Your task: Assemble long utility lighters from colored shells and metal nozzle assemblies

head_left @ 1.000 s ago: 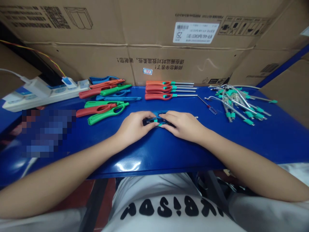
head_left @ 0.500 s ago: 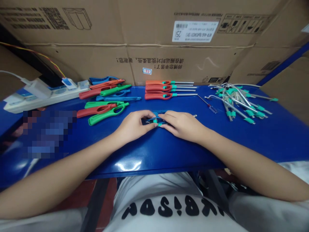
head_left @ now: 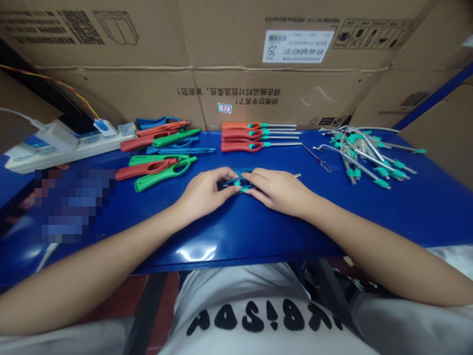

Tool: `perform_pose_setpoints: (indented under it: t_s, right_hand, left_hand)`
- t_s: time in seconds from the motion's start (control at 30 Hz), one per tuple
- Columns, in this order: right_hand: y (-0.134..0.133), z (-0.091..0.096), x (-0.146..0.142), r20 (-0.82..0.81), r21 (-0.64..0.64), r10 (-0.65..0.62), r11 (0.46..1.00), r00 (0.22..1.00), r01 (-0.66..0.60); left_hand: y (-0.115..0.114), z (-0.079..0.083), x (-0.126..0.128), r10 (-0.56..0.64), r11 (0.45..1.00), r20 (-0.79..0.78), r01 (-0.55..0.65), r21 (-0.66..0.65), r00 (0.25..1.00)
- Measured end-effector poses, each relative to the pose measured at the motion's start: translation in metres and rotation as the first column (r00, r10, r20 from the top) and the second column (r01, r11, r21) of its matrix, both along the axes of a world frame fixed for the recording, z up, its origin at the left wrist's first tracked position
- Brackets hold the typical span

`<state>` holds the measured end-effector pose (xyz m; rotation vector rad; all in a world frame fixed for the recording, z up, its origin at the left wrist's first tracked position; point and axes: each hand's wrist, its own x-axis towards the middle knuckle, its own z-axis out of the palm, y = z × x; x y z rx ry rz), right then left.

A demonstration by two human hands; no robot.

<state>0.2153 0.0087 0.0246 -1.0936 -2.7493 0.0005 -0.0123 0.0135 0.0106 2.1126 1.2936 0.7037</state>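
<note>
At the middle of the table, my left hand point(head_left: 205, 193) and my right hand point(head_left: 283, 192) meet over a blue gas lighter point(head_left: 241, 172) lying flat. The left thumb and fingers pinch it from the left, beside a teal part point(head_left: 244, 189). My right fingers close on the other side of that part, covering much of the lighter. Past the right knuckles pokes a metal tube tip point(head_left: 297, 175). Both palms hide the rest, so I cannot tell how the pieces fit together.
Red and orange lighters point(head_left: 240, 147) with metal tubes lie at the back. Several coloured handle shells point(head_left: 162, 170) are on the left, near a white power strip point(head_left: 74, 148). At right are a small screwdriver point(head_left: 324, 164) and a pile of metal tubes point(head_left: 369, 153). Cardboard point(head_left: 148, 84) stands behind.
The fingers shift very slightly around the teal part, while both hands keep their place on the lighter. Nothing else on the table has moved.
</note>
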Motion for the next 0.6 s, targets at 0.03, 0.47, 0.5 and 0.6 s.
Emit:
perform_pose_setpoints:
  t_s: [0.03, 0.47, 0.5, 0.6]
  right_hand:
    - [-0.0002, 0.0001, -0.0003, 0.007, 0.003, -0.001, 1.000, 1.000, 0.001]
    - [0.0035, -0.0043, 0.0028, -0.042, -0.049, -0.037, 0.998, 0.998, 0.035]
    - [0.0040, -0.0039, 0.0038, -0.046, -0.050, -0.040, 0.998, 0.998, 0.037]
    - [0.0051, -0.0006, 0.0065, -0.035, -0.059, -0.055, 0.997, 0.998, 0.053]
  left_hand:
    - [0.0002, 0.0000, 0.0003, 0.007, 1.000, -0.003, -0.007, -0.001, 1.000]
    - [-0.0029, 0.0078, 0.0020, -0.025, 0.999, 0.010, 0.025, 0.039, 1.000]
    - [-0.0023, 0.0080, 0.0016, -0.029, 0.999, 0.014, 0.028, 0.041, 0.999]
    - [0.0011, 0.0077, -0.0005, -0.030, 0.999, 0.028, 0.029, 0.026, 0.999]
